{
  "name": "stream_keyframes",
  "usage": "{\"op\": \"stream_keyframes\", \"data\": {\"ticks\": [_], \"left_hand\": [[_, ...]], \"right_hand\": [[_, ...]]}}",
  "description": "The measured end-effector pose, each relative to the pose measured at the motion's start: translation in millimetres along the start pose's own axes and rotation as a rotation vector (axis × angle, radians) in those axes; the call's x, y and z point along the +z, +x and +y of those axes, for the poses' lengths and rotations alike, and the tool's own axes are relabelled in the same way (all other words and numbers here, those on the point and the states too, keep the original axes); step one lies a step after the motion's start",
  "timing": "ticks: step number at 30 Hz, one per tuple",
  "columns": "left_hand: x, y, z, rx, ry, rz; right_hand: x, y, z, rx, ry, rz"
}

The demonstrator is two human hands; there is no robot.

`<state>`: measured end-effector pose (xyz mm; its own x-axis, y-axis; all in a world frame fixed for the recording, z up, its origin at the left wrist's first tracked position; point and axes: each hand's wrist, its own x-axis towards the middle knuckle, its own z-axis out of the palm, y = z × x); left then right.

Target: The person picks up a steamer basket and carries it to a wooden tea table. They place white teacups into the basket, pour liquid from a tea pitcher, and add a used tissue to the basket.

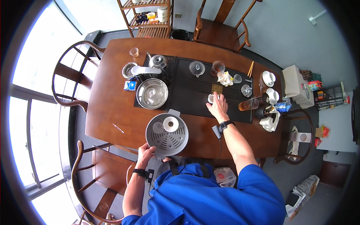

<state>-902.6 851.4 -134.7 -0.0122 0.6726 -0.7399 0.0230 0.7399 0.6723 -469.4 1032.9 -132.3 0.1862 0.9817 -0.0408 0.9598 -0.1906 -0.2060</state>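
My left hand (146, 154) grips the near handle of a grey perforated steamer basket (182, 142) at the table's near edge. Inside the basket lie a white bowl or cup (175, 127) with something dark in its middle and a small clear glass cup (158, 127). My right hand (218, 107) reaches over the black tea tray (191, 98), its fingers at a small white piece with holes (211, 98); whether they grip it cannot be told. Just beyond the fingertips is a patterned brown coaster (216, 89). A glass with amber liquid (248, 105) lies to the right.
A steel pot with water and glassware (152, 93), a kettle (158, 60) and a blue box (130, 85) stand left of the tray. Crumpled tissue (225, 79), a lidded glass bowl (197, 69), chopsticks (250, 69) and white cups (272, 96) lie beyond and right. Wooden chairs (216, 32) surround the table.
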Motion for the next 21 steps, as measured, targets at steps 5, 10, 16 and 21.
{"op": "stream_keyframes", "data": {"ticks": [5, 10, 16, 21], "left_hand": [[3, -2, 3, -0.012, -0.013, 0.006], [-2, 1, -7, -0.026, -0.019, 0.008], [-1, -2, -5, -0.021, -0.027, -0.009], [3, -2, 5, 0.018, 0.027, -0.029]], "right_hand": [[13, 6, 17, -0.059, 0.010, -0.014], [10, 6, 2, -0.018, 0.045, 0.007], [14, 10, 3, 0.021, 0.111, 0.003], [-20, -19, -29, -0.235, 0.239, 0.205]]}}
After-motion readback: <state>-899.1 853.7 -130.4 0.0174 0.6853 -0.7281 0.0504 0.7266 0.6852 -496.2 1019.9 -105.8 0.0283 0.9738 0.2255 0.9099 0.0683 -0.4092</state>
